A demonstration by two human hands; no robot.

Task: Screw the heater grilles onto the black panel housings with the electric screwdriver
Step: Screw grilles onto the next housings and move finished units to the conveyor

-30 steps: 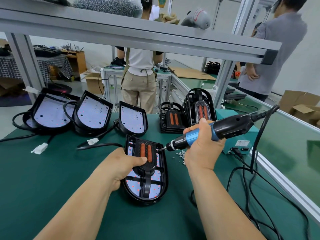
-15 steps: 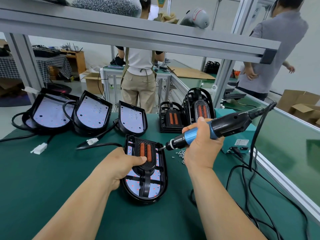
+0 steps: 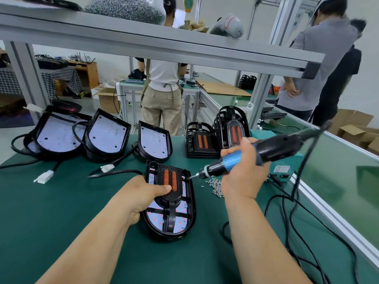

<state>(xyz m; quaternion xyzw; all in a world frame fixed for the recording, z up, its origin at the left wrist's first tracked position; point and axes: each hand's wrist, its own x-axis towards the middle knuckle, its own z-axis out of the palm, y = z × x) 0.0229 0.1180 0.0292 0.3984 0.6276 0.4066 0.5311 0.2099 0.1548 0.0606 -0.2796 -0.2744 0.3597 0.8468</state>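
Lying flat on the green mat (image 3: 61, 212) in the middle of the bench, the black panel housing (image 3: 191, 214) has its rounded end toward the person, and a heater grille (image 3: 171, 194) with two orange bars sits on it. The left hand (image 3: 141, 193) grasps the housing by its left edge, thumb pressed flat on the grille beside the orange bars. The right hand (image 3: 244, 171) is wrapped round the blue collar of the electric screwdriver (image 3: 272, 148), which slants down to the left; its bit touches the top right corner of the grille (whether a screw sits on the tip is too small to tell). A small heap of loose screws (image 3: 215, 184) lies just right of the housing, under the tool. The screwdriver's black cable (image 3: 291, 201) loops over the mat on the right, near a teal box (image 3: 283, 167). Behind the work stand two stacks of spare grilles (image 3: 200, 142), and further left three open housings (image 3: 106, 136) lean with pale boards showing, their leads ending in white connectors (image 3: 44, 177). An aluminium shelf rail (image 3: 164, 44) crosses above, and other people stand at benches beyond.
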